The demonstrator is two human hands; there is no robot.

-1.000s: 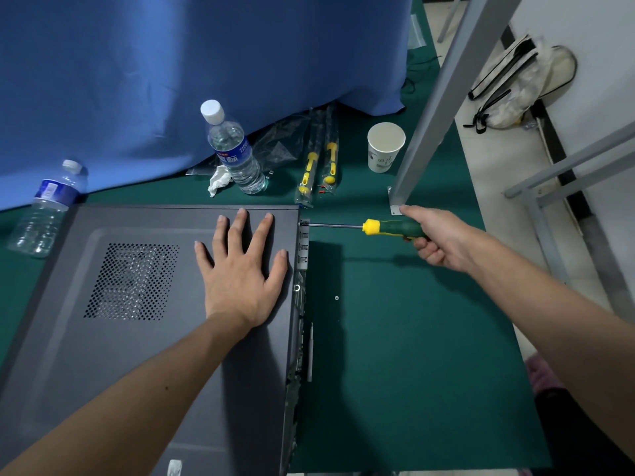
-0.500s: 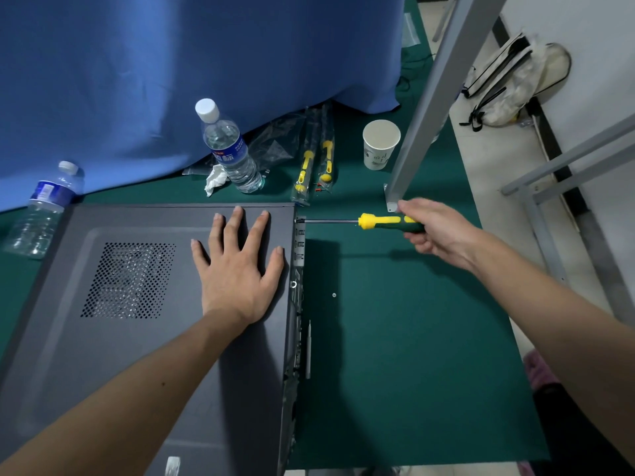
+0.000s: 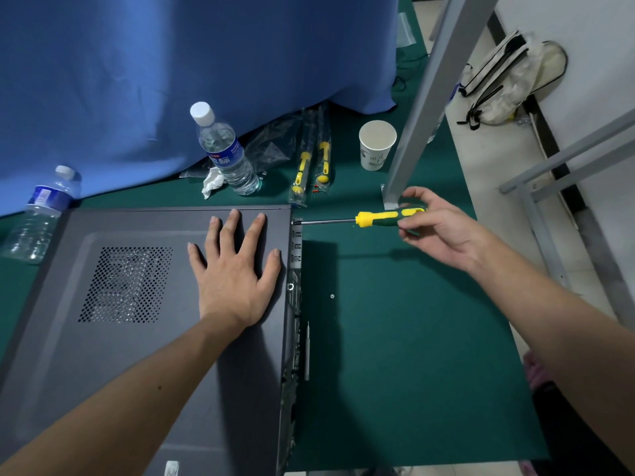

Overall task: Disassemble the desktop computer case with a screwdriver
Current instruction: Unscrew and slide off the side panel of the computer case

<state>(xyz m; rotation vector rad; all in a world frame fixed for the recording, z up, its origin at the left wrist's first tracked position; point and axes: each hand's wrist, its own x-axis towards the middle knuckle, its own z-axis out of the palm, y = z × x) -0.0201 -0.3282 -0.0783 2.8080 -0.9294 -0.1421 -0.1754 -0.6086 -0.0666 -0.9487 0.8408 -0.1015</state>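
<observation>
A: While the right hand [image 3: 443, 231] pinches the screwdriver [image 3: 388, 217] handle in its fingertips, the tip sits at the top rear corner of the computer case [image 3: 137, 338]. Shaft roughly level.

B: Left hand [image 3: 237, 273]?

A: Flat, fingers spread, pressing the side panel near the rear edge. Case lies on its side on the green counter [image 3: 412, 372].

B: Risks?

A: Fingertip grip is light. Likely cam-out if the tip isn't square in the screw head; that could strip it. One loose screw [image 3: 332, 296] already lies on the counter, right of the case. Another could roll off.

B: Case shifting?

A: Unlikely while it's pinned down.
</observation>
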